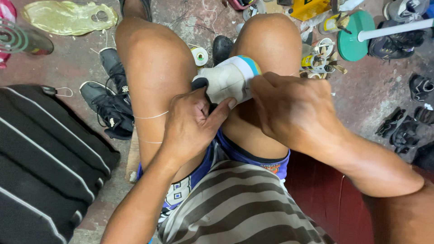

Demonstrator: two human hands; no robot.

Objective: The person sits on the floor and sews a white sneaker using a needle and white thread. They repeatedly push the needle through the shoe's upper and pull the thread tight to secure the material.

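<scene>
Your hands cover most of the white shoe (226,81); the black bag (45,158) and green stand (355,38) run off-frame.

A white shoe (228,80) with a blue and yellow band sits clamped between the person's bare knees. The left hand (192,124) grips its near left side, thumb pressed against the white upper, while the right hand (294,106) closes over its right side. A thin white thread (151,116) crosses the left thigh. Black sneakers (110,101) lie on the floor to the left, beside a black striped bag (40,153).
</scene>
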